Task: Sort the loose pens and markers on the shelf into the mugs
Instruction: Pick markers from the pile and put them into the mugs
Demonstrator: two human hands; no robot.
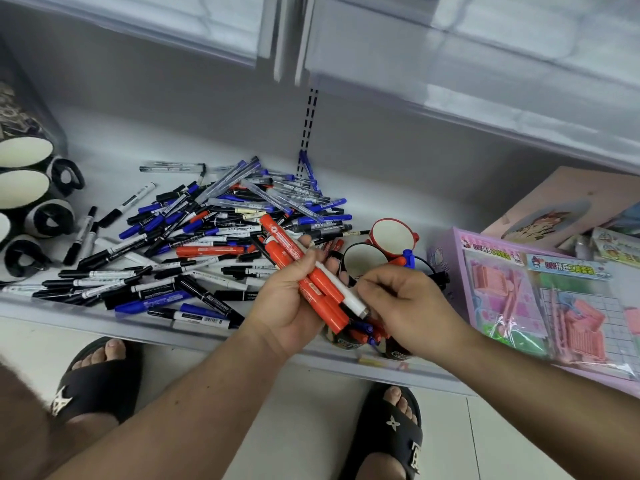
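Over the front edge of the shelf (pixel 194 332), I see the left hand (pixel 287 303) wrapped around a bundle of red markers (pixel 311 282) with one white-barrelled pen among them, fingers curled over the top and the bundle slanting down toward the right. The right hand (pixel 405 299) has its fingers curled in near the lower ends of that bundle, at the white pen's metal tip; I cannot tell for certain whether it pinches that tip or only touches it. Just beneath both hands a mug (pixel 349 337) already stuffed with red and blue markers stands at the very lip of the shelf, mostly hidden by the hands. My worry is that mug: pushing a whole handful down into it could tip it off the edge, or markers could bounce out and roll to the floor. The white pen may also belong elsewhere, so dropping the bundle unsorted would mix kinds. Behind the hands stand a red mug (pixel 393 237) and a dark mug (pixel 363 261), both looking empty, and a careless elbow could knock them. To the left the big pile of pens and markers (pixel 194 237) lies well spread, with more mugs (pixel 24 188) lying on their sides at the far left.
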